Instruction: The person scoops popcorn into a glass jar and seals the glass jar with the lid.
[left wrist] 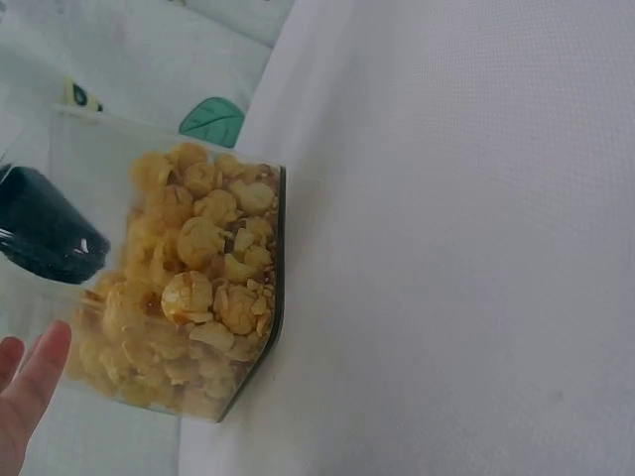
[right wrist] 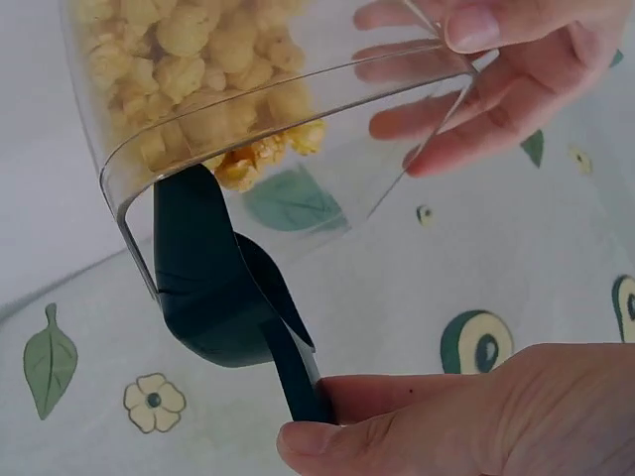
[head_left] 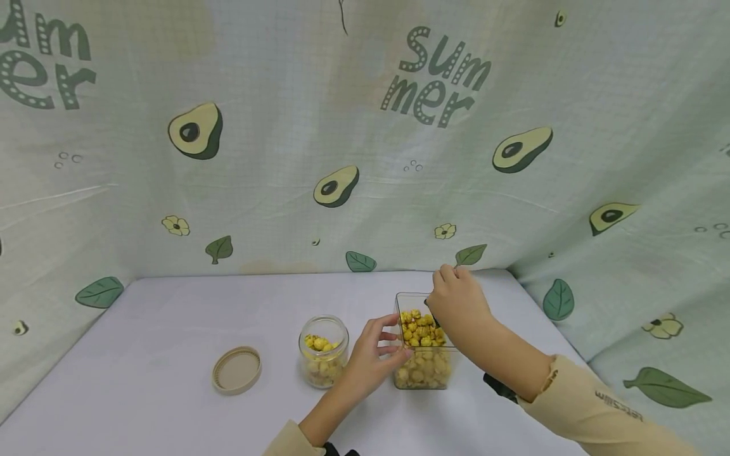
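A clear square container (head_left: 422, 370) of yellow popcorn (head_left: 420, 329) stands at right of centre. My right hand (head_left: 461, 306) is above its right side and pinches the handle of a dark green scoop (right wrist: 223, 273) between thumb and fingers. The scoop's bowl dips through the container's mouth, its front end at the popcorn. On the container's left side is my left hand (head_left: 373, 354), fingers spread and fairly straight along the wall, thumb (right wrist: 471, 28) at the front corner. Just left of this hand stands a round glass jar (head_left: 322, 373), partly filled with popcorn.
A round beige lid (head_left: 237, 371) lies to the left of the jar on the white tabletop (head_left: 142, 373). Behind the table and along both sides hangs a pale cloth (head_left: 256, 126) printed with avocados and leaves.
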{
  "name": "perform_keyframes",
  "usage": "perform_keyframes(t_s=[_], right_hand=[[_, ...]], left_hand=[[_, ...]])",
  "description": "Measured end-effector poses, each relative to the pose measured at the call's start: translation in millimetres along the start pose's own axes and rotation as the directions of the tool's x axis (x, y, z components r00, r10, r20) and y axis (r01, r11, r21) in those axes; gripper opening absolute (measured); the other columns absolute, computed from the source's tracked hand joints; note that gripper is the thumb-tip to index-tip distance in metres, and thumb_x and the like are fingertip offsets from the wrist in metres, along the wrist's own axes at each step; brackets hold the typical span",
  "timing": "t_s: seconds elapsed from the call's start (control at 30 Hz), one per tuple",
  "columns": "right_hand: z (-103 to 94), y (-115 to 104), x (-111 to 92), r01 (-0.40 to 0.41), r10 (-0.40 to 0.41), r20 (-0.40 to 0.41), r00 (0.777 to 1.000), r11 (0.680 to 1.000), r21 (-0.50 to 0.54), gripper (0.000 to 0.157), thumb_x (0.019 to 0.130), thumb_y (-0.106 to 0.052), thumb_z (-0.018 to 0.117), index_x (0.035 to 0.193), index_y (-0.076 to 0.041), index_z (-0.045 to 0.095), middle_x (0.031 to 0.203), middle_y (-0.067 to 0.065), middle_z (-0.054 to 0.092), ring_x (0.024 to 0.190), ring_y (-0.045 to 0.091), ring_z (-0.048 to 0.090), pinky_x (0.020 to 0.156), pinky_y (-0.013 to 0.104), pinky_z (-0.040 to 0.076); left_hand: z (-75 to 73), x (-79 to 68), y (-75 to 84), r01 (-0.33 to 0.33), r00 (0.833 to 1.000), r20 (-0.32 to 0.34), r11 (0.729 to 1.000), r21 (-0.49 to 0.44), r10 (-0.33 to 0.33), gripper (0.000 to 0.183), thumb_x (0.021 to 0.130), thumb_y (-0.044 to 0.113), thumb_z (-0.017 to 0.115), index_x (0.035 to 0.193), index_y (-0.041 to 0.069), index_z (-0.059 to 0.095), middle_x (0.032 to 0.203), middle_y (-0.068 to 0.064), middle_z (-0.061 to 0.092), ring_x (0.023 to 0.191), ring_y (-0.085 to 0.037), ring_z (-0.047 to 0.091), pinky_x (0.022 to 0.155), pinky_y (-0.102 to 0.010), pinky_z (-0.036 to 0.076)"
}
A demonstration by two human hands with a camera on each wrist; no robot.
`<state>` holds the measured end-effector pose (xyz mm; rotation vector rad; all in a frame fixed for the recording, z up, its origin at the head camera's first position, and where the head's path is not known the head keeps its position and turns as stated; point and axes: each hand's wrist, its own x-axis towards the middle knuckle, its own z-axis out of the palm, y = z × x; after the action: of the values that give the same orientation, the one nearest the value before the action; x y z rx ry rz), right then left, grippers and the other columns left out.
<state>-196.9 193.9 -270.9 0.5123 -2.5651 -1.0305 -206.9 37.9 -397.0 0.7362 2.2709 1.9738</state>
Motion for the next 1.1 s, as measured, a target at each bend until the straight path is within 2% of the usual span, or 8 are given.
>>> perform_keyframes(t_s=[0.07,0.23,0.37,0.6,0.7,0.83,0.97,1.1], right_hand=[[1.6,-4.7,3.3,0.025,-0.025,0.004,1.000,0.998,-0.049,0.014,0.072,-0.018,0.079,0.071,-0.010,0.067,0.071,0.004,0.046,0.072,0.019,0.039,0.074,0.032,0.044],[7.0,-11.8,6.5,0.081,-0.090,-0.064,0.994,0.989,-0.124,0.015,0.072,-0.022,0.080,0.073,-0.012,0.069,0.077,0.002,0.054,0.079,0.018,0.046,0.077,0.029,0.044],[10.5,-10.4,7.1,0.114,-0.130,-0.106,0.986,0.983,-0.143,0.016,0.073,-0.022,0.079,0.073,-0.010,0.068,0.079,0.003,0.055,0.081,0.018,0.045,0.074,0.028,0.043],[15.9,-3.4,4.0,0.149,-0.180,-0.165,0.970,0.971,-0.186,0.017,0.076,-0.023,0.076,0.069,-0.012,0.065,0.073,0.001,0.049,0.075,0.017,0.040,0.068,0.026,0.039],[19.4,-1.1,1.7,0.161,-0.210,-0.239,0.948,0.965,-0.208,0.018,0.076,-0.021,0.076,0.066,-0.012,0.063,0.073,0.001,0.049,0.074,0.016,0.040,0.068,0.026,0.038],[24.0,2.9,-0.4,0.181,-0.248,-0.343,0.906,0.960,-0.214,0.019,0.074,-0.019,0.077,0.064,-0.012,0.063,0.074,0.001,0.051,0.073,0.016,0.041,0.067,0.026,0.039],[30.2,5.0,-0.4,0.228,-0.307,-0.388,0.869,0.945,-0.236,0.015,0.074,-0.021,0.077,0.068,-0.013,0.067,0.078,0.000,0.055,0.074,0.016,0.044,0.065,0.025,0.037],[38.4,6.5,0.5,0.296,-0.395,-0.396,0.829,0.910,-0.289,0.015,0.075,-0.025,0.077,0.078,-0.012,0.070,0.083,0.000,0.057,0.075,0.016,0.044,0.065,0.024,0.036]], left_hand=[[0.1,0.0,0.7,0.000,1.000,-0.002,1.000,-0.001,0.000,0.059,0.085,0.020,0.067,0.136,0.009,0.041,0.134,-0.011,0.042,0.111,-0.023,0.050,0.090,-0.033,0.052],[0.3,0.5,0.5,0.002,1.000,0.003,1.000,-0.003,-0.002,0.058,0.086,0.020,0.067,0.136,0.008,0.041,0.134,-0.011,0.042,0.111,-0.024,0.050,0.090,-0.032,0.052],[0.3,0.5,-0.3,0.001,1.000,0.002,1.000,-0.004,-0.001,0.057,0.086,0.019,0.067,0.135,0.007,0.041,0.133,-0.012,0.042,0.112,-0.024,0.050,0.091,-0.031,0.052],[0.4,0.2,-0.3,0.012,1.000,-0.003,1.000,-0.027,-0.012,0.059,0.084,0.018,0.068,0.135,0.007,0.041,0.133,-0.012,0.042,0.112,-0.024,0.050,0.090,-0.032,0.052],[0.7,-0.2,-0.9,0.018,1.000,-0.003,0.999,-0.028,-0.018,0.059,0.084,0.019,0.069,0.135,0.007,0.041,0.133,-0.012,0.042,0.112,-0.024,0.050,0.090,-0.033,0.052],[0.9,-1.2,-1.0,0.027,1.000,0.002,0.999,-0.028,-0.027,0.059,0.085,0.020,0.068,0.135,0.007,0.041,0.133,-0.012,0.042,0.112,-0.024,0.050,0.091,-0.032,0.052],[0.8,-1.4,-0.2,0.020,1.000,0.001,1.000,-0.023,-0.020,0.058,0.085,0.019,0.068,0.135,0.007,0.042,0.133,-0.012,0.042,0.111,-0.024,0.050,0.090,-0.031,0.052],[0.8,-0.4,0.2,0.009,1.000,0.004,1.000,-0.021,-0.009,0.057,0.085,0.018,0.068,0.135,0.007,0.042,0.134,-0.012,0.042,0.111,-0.024,0.050,0.090,-0.031,0.052]])
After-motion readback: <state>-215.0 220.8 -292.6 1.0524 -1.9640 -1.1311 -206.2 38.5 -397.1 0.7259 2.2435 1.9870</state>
